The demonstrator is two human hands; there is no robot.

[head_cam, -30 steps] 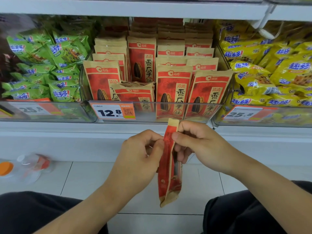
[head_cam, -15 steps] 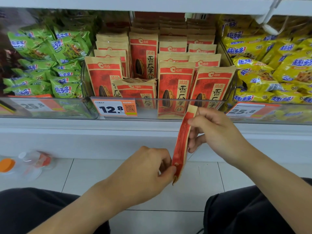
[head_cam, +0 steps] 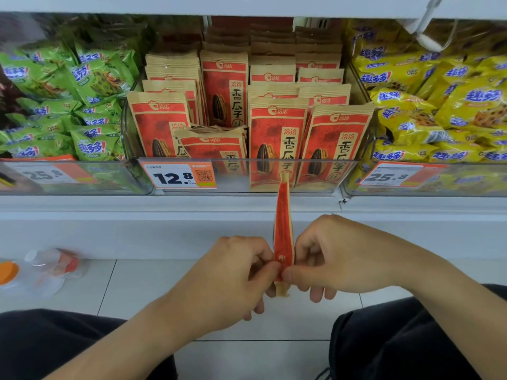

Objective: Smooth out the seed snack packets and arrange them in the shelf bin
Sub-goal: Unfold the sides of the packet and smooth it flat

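Low in the middle of the frame, the person held one seed snack packet [head_cam: 283, 231] edge-on toward the camera, so it showed only as a thin red strip with tan ends, standing nearly upright in front of the shelf. Both hands met at its lower end. The left hand [head_cam: 233, 272] pinched it from the left, thumb tip pressed against the packet's red face, and the right hand [head_cam: 326, 259] pinched it from the right, thumb and curled fingers clamped on the same spot, the two thumbs almost touching. The packet's top reached up to the front lip of the clear shelf bin [head_cam: 274, 174] in the centre of the frame.

Inside that bin stood rows of matching red-and-tan packets [head_cam: 277, 138], most upright; one bundle [head_cam: 214, 144] near the front, left of centre, sat lower than its neighbours. An orange price tag [head_cam: 179, 175] reading 12.8 was fixed to the bin's front.

Green snack bags [head_cam: 68, 105] filled the upper left, yellow ones [head_cam: 439, 105] the upper right. A clear bottle with an orange cap [head_cam: 35, 272] lay blurred on the white floor tiles at the left edge.
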